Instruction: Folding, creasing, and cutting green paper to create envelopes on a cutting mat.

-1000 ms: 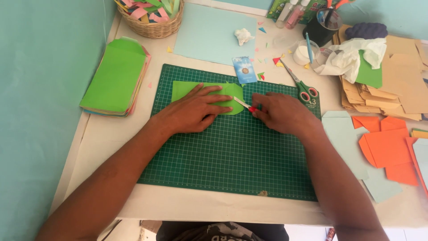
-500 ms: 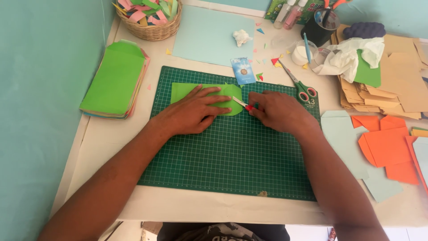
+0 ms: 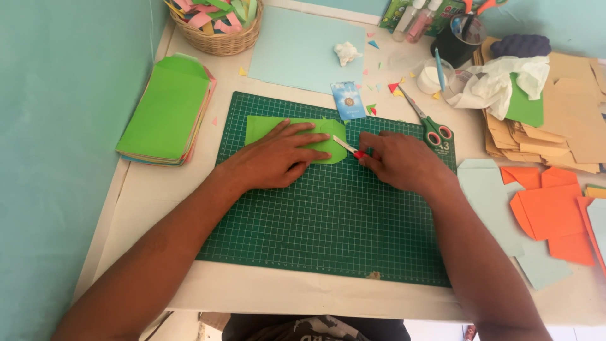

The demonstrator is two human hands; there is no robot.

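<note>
A light green paper envelope (image 3: 262, 127) lies flat on the dark green cutting mat (image 3: 328, 221). My left hand (image 3: 274, 158) presses down on it, fingers spread toward the rounded right end. My right hand (image 3: 401, 161) rests on the mat just right of the paper and holds a small stick with a red grip (image 3: 349, 149). Its pale tip touches the paper's right edge beside my left fingertips.
A stack of green envelopes (image 3: 165, 117) lies left of the mat. Scissors (image 3: 426, 123) sit at the mat's top right corner, near a small blue packet (image 3: 348, 100). A wicker basket of paper strips (image 3: 218, 22), a pale blue sheet (image 3: 303, 50), brown and orange envelopes (image 3: 549, 208) surround it.
Both hands have stayed on the green paper. The stick's tip has shifted slightly along the paper's right edge.
</note>
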